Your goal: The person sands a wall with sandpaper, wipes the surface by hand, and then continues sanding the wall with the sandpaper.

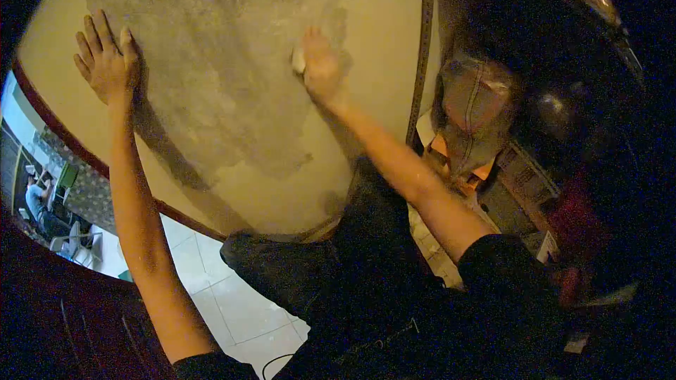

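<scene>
A large pale cream panel (384,49) with rough grey patches fills the upper middle of the head view. My left hand (109,63) rests flat on its left side, fingers spread and holding nothing. Over the grey area to the right, my right hand (324,67) is smeared by motion. A small whitish pad (298,61) shows at that hand's left edge, seemingly pressed against the panel under the palm. The pad's exact kind cannot be made out, and most of it is hidden by the hand.
A dark strip with small holes (424,35) edges the panel on the right. Beyond it stand a clear plastic bag (479,98) and a grey crate (517,190) in shadow. Pale floor tiles (211,285) lie below. Far left, a person (39,200) sits near a chair (74,243).
</scene>
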Motion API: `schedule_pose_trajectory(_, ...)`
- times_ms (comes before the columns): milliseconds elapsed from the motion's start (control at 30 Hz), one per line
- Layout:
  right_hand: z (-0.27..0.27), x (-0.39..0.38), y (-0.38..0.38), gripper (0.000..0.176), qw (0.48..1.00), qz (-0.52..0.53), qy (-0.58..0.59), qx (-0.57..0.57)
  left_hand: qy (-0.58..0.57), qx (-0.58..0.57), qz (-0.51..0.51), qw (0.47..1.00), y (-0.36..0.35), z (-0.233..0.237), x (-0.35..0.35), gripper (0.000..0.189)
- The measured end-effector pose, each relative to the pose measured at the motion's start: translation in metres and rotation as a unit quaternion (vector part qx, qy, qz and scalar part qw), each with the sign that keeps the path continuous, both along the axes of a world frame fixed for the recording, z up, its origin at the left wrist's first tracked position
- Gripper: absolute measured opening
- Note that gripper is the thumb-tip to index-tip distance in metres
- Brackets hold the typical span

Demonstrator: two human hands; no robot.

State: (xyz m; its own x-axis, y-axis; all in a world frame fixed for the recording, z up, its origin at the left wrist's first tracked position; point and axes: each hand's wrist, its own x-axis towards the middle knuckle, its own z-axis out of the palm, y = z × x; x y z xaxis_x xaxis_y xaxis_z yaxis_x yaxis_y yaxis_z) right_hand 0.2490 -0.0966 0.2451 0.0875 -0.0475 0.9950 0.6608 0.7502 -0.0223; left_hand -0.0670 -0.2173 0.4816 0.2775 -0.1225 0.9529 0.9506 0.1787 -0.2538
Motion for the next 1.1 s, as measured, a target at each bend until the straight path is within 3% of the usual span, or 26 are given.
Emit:
schedule_pose_trajectory(67,-0.047,0.004,-0.022,0.057,0.988,-0.018,-0.086,-0.129,-0.008,-0.004,0.004,1.000,-0.003,0.002,-0.002,0.061)
schedule_pose_trajectory(100,-0.080,-0.010,-0.029,0.060,0.987,-0.024,-0.086,-0.130,-0.010,-0.010,0.012,1.000,-0.001,-0.009,-0.014,0.061)
schedule_pose_trajectory(233,-0.079,-0.018,-0.043,0.061,0.989,-0.014,-0.055,-0.138,-0.004,-0.002,0.016,1.000,-0.011,-0.016,-0.012,0.061)
schedule_pose_trajectory(300,-0.043,-0.024,-0.027,0.060,0.987,0.000,-0.027,-0.161,-0.004,-0.001,0.007,1.000,-0.013,-0.019,-0.013,0.061)
schedule_pose_trajectory(367,0.035,-0.022,-0.026,0.058,0.997,-0.053,-0.005,-0.048,-0.002,0.000,0.008,1.000,-0.012,-0.016,-0.011,0.060)
schedule_pose_trajectory(433,0.112,-0.019,-0.009,0.055,0.999,-0.023,0.027,-0.009,-0.004,-0.006,0.009,1.000,-0.011,-0.011,-0.011,0.060)
schedule_pose_trajectory(500,0.174,-0.013,-0.015,0.047,0.978,0.109,0.050,-0.168,0.002,0.005,0.023,1.000,-0.008,-0.001,-0.012,0.060)
schedule_pose_trajectory(700,0.157,0.000,-0.011,0.038,0.995,0.015,-0.026,-0.092,0.009,0.018,-0.022,1.000,-0.008,0.017,-0.002,0.059)
schedule_pose_trajectory(767,0.091,-0.005,-0.015,0.052,0.998,-0.050,-0.034,-0.017,0.005,0.018,-0.021,1.000,-0.007,0.016,0.000,0.059)
schedule_pose_trajectory(800,0.040,-0.008,-0.010,0.051,0.996,-0.069,-0.040,-0.038,0.004,0.017,-0.021,1.000,-0.007,0.013,0.000,0.060)
schedule_pose_trajectory(833,-0.015,-0.010,-0.010,0.050,0.986,-0.041,-0.057,-0.151,0.004,0.021,-0.019,1.000,-0.006,0.010,-0.001,0.060)
schedule_pose_trajectory(933,-0.099,-0.012,-0.038,0.050,0.984,-0.031,-0.079,-0.155,0.001,0.017,0.000,1.000,0.001,0.003,-0.002,0.060)
schedule_pose_trajectory(1100,-0.077,-0.027,-0.041,0.050,0.986,-0.026,-0.038,-0.162,0.004,0.018,-0.012,1.000,-0.007,0.002,-0.006,0.060)
